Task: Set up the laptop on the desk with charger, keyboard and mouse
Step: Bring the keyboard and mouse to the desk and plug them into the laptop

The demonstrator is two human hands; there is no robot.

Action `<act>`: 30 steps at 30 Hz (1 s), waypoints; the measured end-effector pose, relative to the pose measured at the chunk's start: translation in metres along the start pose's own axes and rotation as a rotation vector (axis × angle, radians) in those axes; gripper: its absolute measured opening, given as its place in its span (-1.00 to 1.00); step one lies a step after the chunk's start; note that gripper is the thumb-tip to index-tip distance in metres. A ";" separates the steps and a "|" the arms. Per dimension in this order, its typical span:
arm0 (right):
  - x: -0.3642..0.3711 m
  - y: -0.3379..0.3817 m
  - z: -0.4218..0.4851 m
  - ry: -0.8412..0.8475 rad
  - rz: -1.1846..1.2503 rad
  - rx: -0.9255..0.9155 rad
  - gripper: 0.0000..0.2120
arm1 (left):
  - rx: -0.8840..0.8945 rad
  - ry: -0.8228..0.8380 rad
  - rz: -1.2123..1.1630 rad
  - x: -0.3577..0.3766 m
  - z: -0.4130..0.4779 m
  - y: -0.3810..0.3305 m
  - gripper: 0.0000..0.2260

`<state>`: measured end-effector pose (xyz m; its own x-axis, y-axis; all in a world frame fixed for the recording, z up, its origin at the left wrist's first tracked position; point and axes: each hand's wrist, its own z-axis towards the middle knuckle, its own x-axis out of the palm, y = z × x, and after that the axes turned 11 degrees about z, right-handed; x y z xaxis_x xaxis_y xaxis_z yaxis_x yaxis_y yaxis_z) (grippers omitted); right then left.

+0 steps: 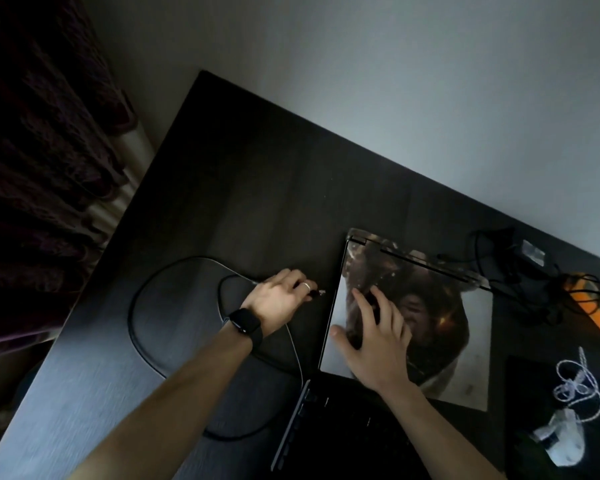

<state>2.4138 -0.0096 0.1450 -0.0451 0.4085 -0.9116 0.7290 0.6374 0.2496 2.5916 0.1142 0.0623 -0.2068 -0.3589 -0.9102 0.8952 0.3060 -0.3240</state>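
- Dark wood-grain desk stands against a pale wall, with a dark curtain at its left.
- Laptop lies on the right half of the desk with its lid down. The lid carries a printed picture, and the hinge edge faces away from the person.
- Right hand rests flat on the lid near its left edge, fingers straight and spread, gripping nothing.
- Left hand has curled fingers pinching a cable plug, whose tip is just beside the laptop's left edge and not touching it.
- Black cable runs back from the plug in wide loops over the left half of the desk.
- Black smartwatch is on the left wrist and a ring on one finger.
- Black keyboard lies at the laptop's near edge, under the right forearm.
- Charger brick with tangled black leads sits beyond the laptop's far right corner.
- Black mouse pad to the right of the laptop bears a white braided cord.
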 end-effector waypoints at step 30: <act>0.008 0.032 0.019 0.238 -0.001 0.228 0.19 | -0.098 -0.066 -0.055 0.010 -0.005 -0.019 -0.78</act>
<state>2.4498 0.0022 0.1395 -0.1845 0.5661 -0.8034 0.8617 0.4863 0.1448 2.5706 0.1091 0.0577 -0.2248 -0.4336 -0.8726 0.8397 0.3681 -0.3992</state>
